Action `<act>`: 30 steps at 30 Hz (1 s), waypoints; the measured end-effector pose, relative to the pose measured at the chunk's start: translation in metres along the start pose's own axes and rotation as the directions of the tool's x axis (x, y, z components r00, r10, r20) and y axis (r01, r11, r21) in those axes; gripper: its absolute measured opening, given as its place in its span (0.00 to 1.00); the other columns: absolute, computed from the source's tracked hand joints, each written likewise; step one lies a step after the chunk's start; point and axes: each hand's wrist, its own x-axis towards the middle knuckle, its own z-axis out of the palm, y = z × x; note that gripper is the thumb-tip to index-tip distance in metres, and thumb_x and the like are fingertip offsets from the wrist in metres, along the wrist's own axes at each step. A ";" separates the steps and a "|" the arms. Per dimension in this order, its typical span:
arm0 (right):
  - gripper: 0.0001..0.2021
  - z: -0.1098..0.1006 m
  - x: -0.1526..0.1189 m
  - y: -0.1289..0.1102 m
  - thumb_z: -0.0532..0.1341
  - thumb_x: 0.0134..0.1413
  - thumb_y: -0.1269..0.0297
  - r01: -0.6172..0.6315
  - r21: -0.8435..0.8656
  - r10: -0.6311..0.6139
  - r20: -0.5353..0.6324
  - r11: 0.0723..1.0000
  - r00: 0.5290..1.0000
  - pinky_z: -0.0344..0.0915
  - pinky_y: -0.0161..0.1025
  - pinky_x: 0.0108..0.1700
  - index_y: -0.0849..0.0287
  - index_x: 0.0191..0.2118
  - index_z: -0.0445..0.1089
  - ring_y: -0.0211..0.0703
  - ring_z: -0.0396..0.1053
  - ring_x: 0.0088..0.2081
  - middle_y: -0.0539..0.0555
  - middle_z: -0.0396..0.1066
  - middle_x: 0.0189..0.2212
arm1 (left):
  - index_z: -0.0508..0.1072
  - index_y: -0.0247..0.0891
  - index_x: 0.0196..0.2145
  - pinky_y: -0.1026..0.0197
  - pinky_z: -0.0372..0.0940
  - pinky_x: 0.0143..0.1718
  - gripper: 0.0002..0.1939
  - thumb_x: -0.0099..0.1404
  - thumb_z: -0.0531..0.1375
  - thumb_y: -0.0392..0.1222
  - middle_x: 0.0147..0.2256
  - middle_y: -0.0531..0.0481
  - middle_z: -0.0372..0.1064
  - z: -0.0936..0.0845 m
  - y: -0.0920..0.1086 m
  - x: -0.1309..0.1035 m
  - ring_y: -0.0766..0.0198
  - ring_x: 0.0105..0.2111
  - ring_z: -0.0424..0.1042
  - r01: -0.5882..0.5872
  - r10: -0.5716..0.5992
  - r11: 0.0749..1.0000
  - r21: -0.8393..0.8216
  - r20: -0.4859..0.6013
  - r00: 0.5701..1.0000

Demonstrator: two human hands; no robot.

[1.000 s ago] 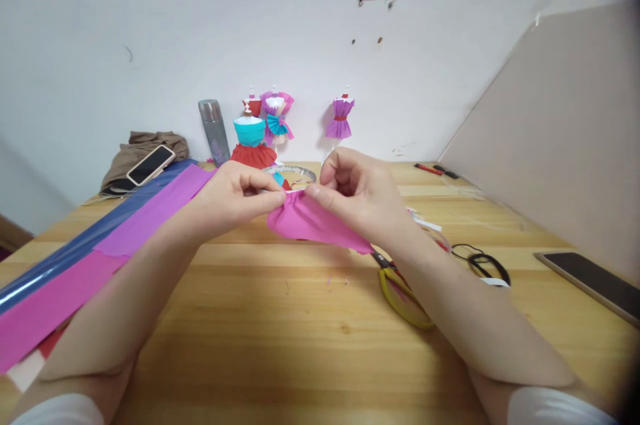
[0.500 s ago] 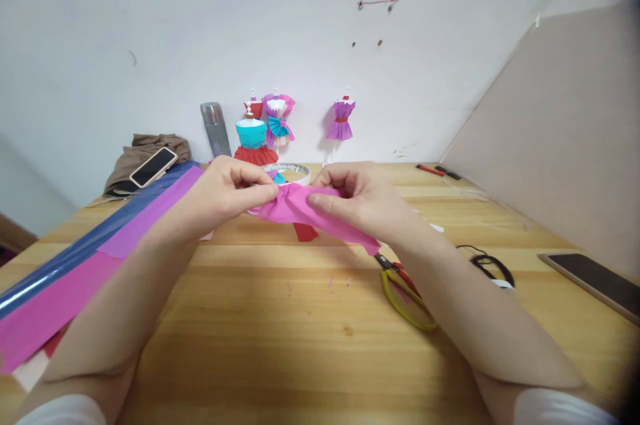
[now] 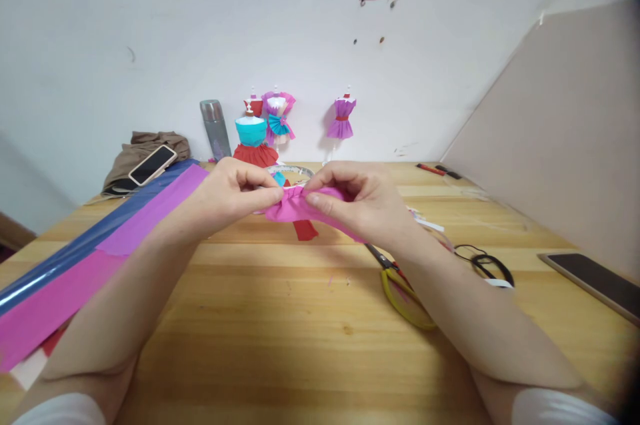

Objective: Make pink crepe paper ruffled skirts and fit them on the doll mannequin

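Observation:
A strip of pink crepe paper (image 3: 287,211) stretches between my two hands above the table, its upper edge gathered in small folds. My left hand (image 3: 240,193) pinches its left end between thumb and fingers. With thumb and forefinger, my right hand (image 3: 353,198) grips the strip a little to the right, and the rest of it trails under that palm. Behind the paper lies a roll of tape (image 3: 295,170), partly hidden. A red scrap (image 3: 305,230) shows just below the strip. Yellow-handled scissors (image 3: 403,298) lie beneath my right forearm.
Small dress forms in paper outfits, one in a purple dress (image 3: 342,119), stand by the wall near a grey flask (image 3: 215,130). Crepe sheets (image 3: 155,211) and a phone (image 3: 153,165) lie left; another phone (image 3: 595,281), a black cord (image 3: 493,268) and pens (image 3: 431,169) lie right.
My hands have shifted slightly and more of the pink strip's edge is bunched into folds between them. Its right end has drawn back under my right hand.

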 end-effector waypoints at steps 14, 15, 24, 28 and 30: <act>0.07 0.003 0.000 0.002 0.65 0.48 0.67 -0.001 -0.035 -0.001 -0.073 0.999 0.997 0.51 0.36 0.25 0.57 0.25 0.65 0.34 0.54 0.22 0.46 0.61 0.20 | 0.75 0.34 0.20 0.68 0.50 0.20 0.12 0.57 0.61 0.42 0.17 0.55 0.60 0.000 0.005 -0.003 0.72 0.19 0.56 -0.005 0.007 0.996 0.085 -0.025 1.000; 0.07 0.004 0.000 0.002 0.64 0.48 0.66 -0.010 -0.022 0.008 -0.071 1.000 0.997 0.52 0.36 0.25 0.57 0.25 0.65 0.34 0.54 0.23 0.46 0.61 0.20 | 0.75 0.34 0.20 0.68 0.50 0.20 0.12 0.57 0.61 0.42 0.16 0.55 0.60 0.000 0.005 -0.004 0.72 0.19 0.56 -0.004 0.007 0.996 0.088 -0.027 1.000; 0.07 0.005 -0.002 0.001 0.65 0.47 0.64 -0.149 0.135 0.150 -0.002 0.980 0.989 0.52 0.36 0.23 0.54 0.33 0.67 0.35 0.55 0.20 0.43 0.57 0.17 | 0.75 0.36 0.18 0.67 0.52 0.20 0.12 0.55 0.61 0.43 0.18 0.53 0.64 -0.001 0.006 -0.001 0.70 0.20 0.59 -0.134 0.134 0.979 0.154 0.013 0.991; 0.06 0.005 -0.002 0.002 0.64 0.47 0.61 -0.182 0.118 0.175 0.067 0.976 0.982 0.56 0.35 0.24 0.57 0.28 0.69 0.35 0.59 0.21 0.46 0.63 0.19 | 0.74 0.36 0.18 0.67 0.53 0.20 0.12 0.56 0.60 0.43 0.17 0.54 0.62 -0.002 0.004 0.000 0.69 0.20 0.59 -0.162 0.160 0.970 0.181 0.028 0.987; 0.07 0.005 -0.001 0.002 0.65 0.46 0.61 -0.207 0.158 0.199 0.064 0.966 0.978 0.57 0.35 0.23 0.57 0.27 0.69 0.36 0.61 0.21 0.47 0.65 0.19 | 0.77 0.36 0.23 0.68 0.54 0.21 0.10 0.57 0.60 0.43 0.20 0.53 0.67 -0.001 0.002 0.001 0.70 0.21 0.60 -0.177 0.182 0.963 0.203 -0.005 0.983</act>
